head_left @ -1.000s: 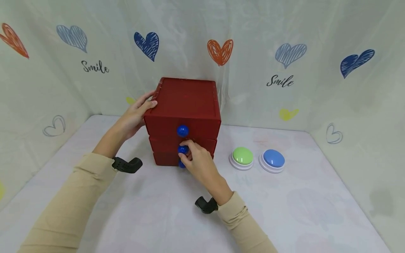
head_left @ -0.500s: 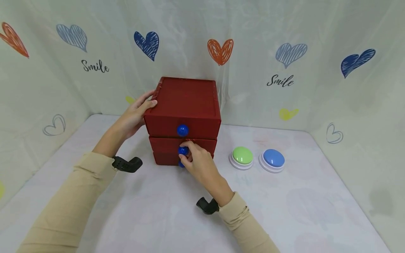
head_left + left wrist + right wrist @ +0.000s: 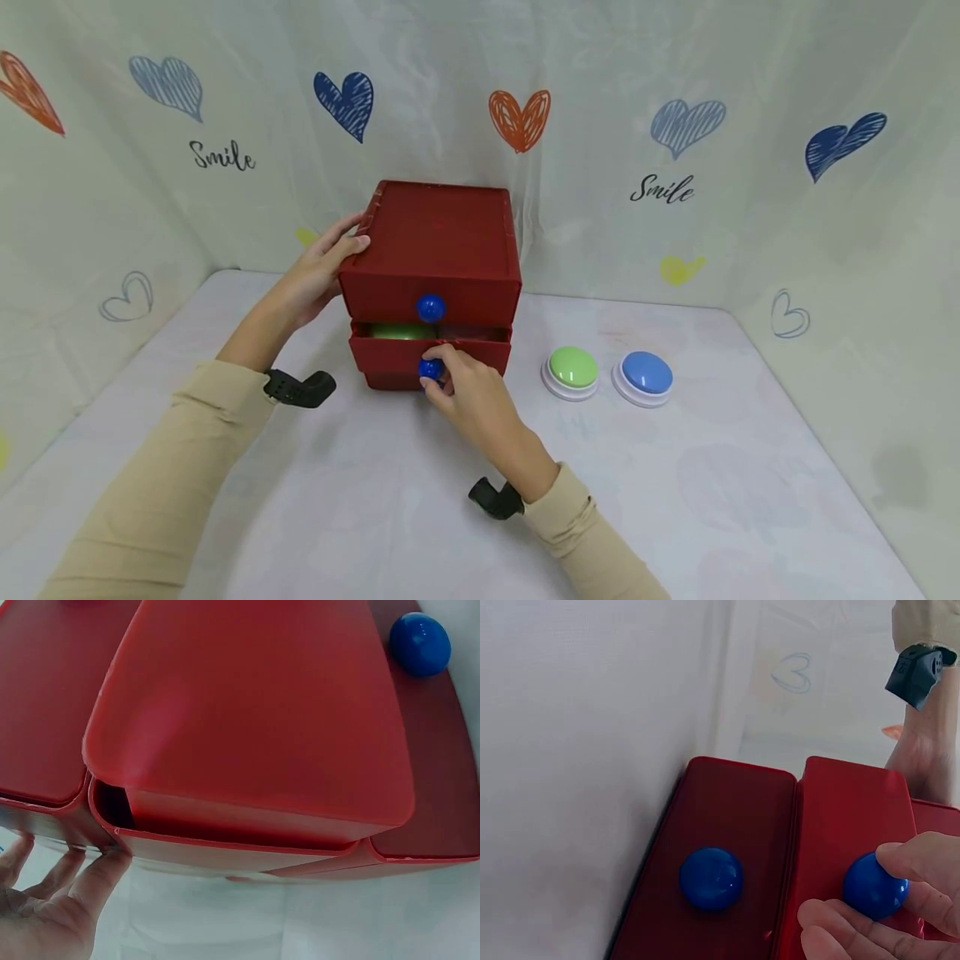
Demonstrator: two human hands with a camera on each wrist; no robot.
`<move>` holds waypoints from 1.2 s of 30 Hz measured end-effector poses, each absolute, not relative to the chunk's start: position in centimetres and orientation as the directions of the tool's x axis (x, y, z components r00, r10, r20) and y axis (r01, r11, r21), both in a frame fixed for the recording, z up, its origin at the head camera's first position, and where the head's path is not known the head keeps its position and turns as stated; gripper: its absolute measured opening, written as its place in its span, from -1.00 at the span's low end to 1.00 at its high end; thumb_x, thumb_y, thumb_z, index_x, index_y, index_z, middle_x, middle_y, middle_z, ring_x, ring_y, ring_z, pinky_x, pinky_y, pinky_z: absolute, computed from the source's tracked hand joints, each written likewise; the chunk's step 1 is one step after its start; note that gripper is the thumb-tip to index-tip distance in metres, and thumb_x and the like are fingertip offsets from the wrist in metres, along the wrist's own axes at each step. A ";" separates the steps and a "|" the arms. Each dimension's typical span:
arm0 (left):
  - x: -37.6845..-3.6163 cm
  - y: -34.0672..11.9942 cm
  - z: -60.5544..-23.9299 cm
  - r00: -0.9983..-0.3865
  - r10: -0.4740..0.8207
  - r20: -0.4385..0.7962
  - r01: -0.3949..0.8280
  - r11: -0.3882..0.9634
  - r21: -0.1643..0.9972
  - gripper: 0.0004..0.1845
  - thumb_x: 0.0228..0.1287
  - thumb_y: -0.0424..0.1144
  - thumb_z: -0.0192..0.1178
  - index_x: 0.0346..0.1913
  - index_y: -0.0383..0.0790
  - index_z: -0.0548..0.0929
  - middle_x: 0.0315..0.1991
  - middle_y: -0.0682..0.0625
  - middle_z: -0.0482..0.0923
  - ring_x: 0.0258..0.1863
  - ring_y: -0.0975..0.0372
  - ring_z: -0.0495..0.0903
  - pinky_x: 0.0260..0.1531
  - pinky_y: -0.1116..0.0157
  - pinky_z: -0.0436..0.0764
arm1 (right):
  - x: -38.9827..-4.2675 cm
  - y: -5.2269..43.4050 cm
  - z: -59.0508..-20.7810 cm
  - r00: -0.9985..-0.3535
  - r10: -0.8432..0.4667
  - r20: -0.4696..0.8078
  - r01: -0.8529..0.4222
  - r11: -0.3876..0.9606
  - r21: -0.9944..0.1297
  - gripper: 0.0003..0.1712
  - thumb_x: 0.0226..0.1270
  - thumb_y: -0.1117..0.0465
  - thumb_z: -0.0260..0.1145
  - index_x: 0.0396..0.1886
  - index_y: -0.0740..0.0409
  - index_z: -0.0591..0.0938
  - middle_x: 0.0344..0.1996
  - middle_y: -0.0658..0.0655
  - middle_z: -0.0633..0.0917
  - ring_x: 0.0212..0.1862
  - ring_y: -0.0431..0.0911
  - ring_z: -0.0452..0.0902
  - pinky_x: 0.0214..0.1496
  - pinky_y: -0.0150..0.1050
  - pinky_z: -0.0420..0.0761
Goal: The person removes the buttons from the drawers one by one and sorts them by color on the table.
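A red cabinet with three stacked drawers (image 3: 442, 233) stands on the table, each drawer bearing a round blue knob. My right hand (image 3: 480, 396) pinches the middle drawer's knob (image 3: 430, 369) between thumb and fingers. That middle drawer (image 3: 247, 712) juts out part way, and a green thing (image 3: 402, 332) shows inside its gap. The top drawer, with its own knob (image 3: 431, 307), is closed. The bottom drawer's knob (image 3: 711, 879) shows in the right wrist view. Against the cabinet's left side rests my left hand (image 3: 318, 271), fingers extended and thumb at the top edge.
To the right of the cabinet, a green push button (image 3: 573, 367) and a blue push button (image 3: 647, 373) sit on white bases. A pale curtain (image 3: 585, 167) printed with hearts hangs behind the white table (image 3: 375, 508).
The middle drawer has slid out toward me, drawn by my right hand on its knob, and the green thing inside has come into view. My left hand stays on the cabinet's side.
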State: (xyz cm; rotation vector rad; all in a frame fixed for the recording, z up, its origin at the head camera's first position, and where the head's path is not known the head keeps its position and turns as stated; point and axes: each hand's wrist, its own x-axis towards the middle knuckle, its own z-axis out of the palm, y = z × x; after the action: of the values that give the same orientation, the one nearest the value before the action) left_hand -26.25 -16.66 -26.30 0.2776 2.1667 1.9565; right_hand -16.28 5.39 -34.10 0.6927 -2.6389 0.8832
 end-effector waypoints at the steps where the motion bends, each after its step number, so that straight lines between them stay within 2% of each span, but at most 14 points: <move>1: -26.2 -16.7 -26.3 -0.961 0.276 -0.030 -0.002 0.101 0.995 -0.35 0.37 0.08 -0.09 0.45 0.23 -0.05 0.45 -0.07 0.00 0.33 0.02 0.17 0.30 -0.03 0.17 | -16.2 5.4 -34.1 -0.844 -0.357 0.400 -0.525 0.701 -0.482 -0.66 0.20 0.18 0.33 -0.03 0.11 0.54 -0.40 0.03 0.64 -0.43 -0.19 0.52 -0.39 -0.50 0.49; 7: -26.2 -16.7 -26.1 -0.960 0.278 -0.031 -0.002 0.104 0.995 -0.34 0.37 0.09 -0.08 0.45 0.24 -0.05 0.45 -0.07 -0.02 0.33 0.02 0.16 0.30 -0.03 0.17 | -15.6 5.5 -34.1 -0.820 -0.381 0.427 -0.555 0.708 -0.435 -0.67 0.20 0.17 0.34 -0.05 0.10 0.54 -0.38 0.02 0.67 -0.42 -0.18 0.56 -0.38 -0.48 0.52; 11: -26.1 -16.7 -26.1 -0.959 0.281 -0.036 -0.003 0.114 0.993 -0.34 0.37 0.08 -0.09 0.46 0.23 -0.06 0.45 -0.07 -0.01 0.32 0.02 0.18 0.30 -0.02 0.19 | -15.2 5.5 -34.1 -0.817 -0.392 0.423 -0.559 0.718 -0.414 -0.67 0.20 0.14 0.33 -0.04 0.09 0.54 -0.40 0.00 0.66 -0.44 -0.22 0.51 -0.41 -0.51 0.48; 18: -26.0 -16.7 -26.0 -0.958 0.288 -0.017 0.013 0.103 0.995 -0.35 0.38 0.06 -0.10 0.46 0.20 -0.06 0.45 -0.08 -0.04 0.34 0.00 0.14 0.32 -0.05 0.14 | -14.6 5.6 -34.0 -0.809 -0.398 0.431 -0.568 0.716 -0.405 -0.67 0.20 0.14 0.34 -0.06 0.09 0.54 -0.42 0.01 0.65 -0.45 -0.24 0.48 -0.41 -0.52 0.46; 28: -25.9 -16.6 -26.0 -0.959 0.284 -0.017 0.021 0.128 0.992 -0.34 0.38 0.07 -0.09 0.46 0.20 -0.07 0.45 -0.08 -0.04 0.34 -0.02 0.14 0.30 -0.07 0.17 | -13.7 5.8 -34.0 -0.793 -0.423 0.438 -0.587 0.721 -0.369 -0.69 0.19 0.13 0.34 -0.08 0.09 0.55 -0.41 -0.01 0.66 -0.46 -0.25 0.48 -0.43 -0.54 0.45; 36: -25.9 -16.7 -26.1 -0.958 0.288 -0.009 0.028 0.125 0.992 -0.35 0.38 0.07 -0.10 0.46 0.19 -0.06 0.44 -0.09 -0.01 0.33 0.00 0.16 0.30 -0.04 0.19 | -12.8 6.0 -33.8 -0.811 -0.441 0.385 -0.573 0.730 -0.371 -0.67 0.21 0.10 0.32 -0.05 0.07 0.54 -0.33 -0.01 0.69 -0.43 -0.25 0.53 -0.36 -0.54 0.51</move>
State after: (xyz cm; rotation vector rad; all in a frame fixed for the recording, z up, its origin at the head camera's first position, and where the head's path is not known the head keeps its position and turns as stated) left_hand -25.94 -16.68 -26.13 0.3143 2.1984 1.9301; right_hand -12.84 5.96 -33.75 0.7973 -2.6634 0.7027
